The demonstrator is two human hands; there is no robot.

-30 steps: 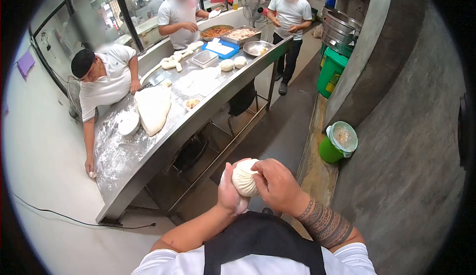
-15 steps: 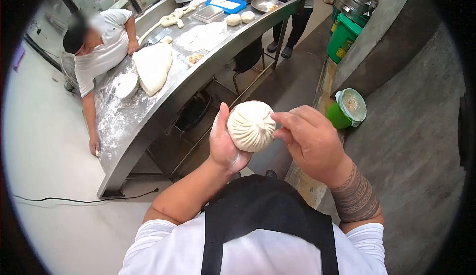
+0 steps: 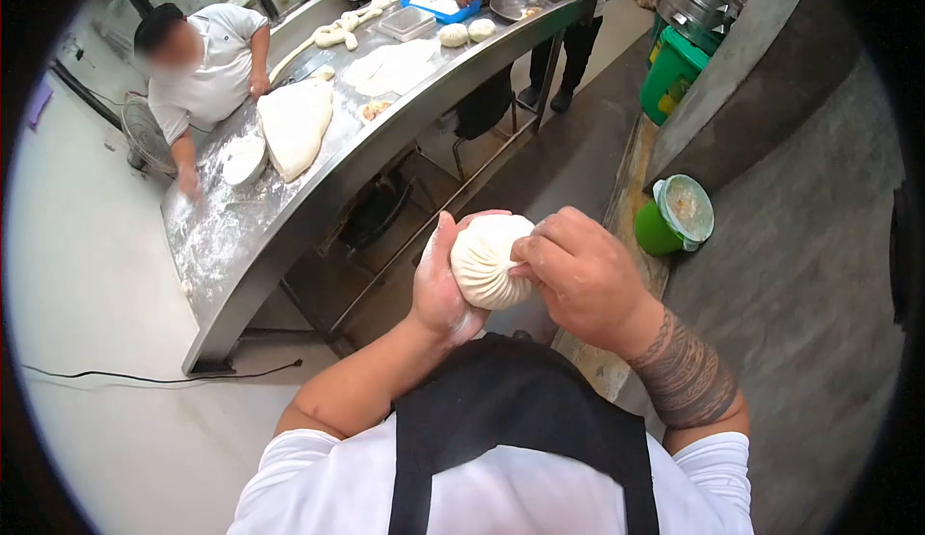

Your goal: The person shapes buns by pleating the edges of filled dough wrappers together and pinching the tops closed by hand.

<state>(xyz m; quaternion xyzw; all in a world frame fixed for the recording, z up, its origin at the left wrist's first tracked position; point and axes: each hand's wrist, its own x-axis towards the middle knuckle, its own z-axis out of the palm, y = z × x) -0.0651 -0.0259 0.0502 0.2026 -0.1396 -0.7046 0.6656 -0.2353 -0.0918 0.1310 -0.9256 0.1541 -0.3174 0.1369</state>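
A round, pleated white bun rests in my left hand, its palm and fingers cupped around the left side and underneath. The folds run together toward the right side of the bun. There my right hand pinches the gathered dough between thumb and fingertips. Both hands are in front of my black apron, away from the metal table. The fingers beneath the bun are mostly hidden.
On the floured table lie a large dough slab, a bowl of flour, two buns and a blue tray. Co-workers stand along its far side. A green bucket and stacked steamers are at right.
My right hand has moved left onto the bun's gathered top, and the bun has turned slightly. The co-worker at left has drawn an arm back; another person's hand now reaches over the blue tray.
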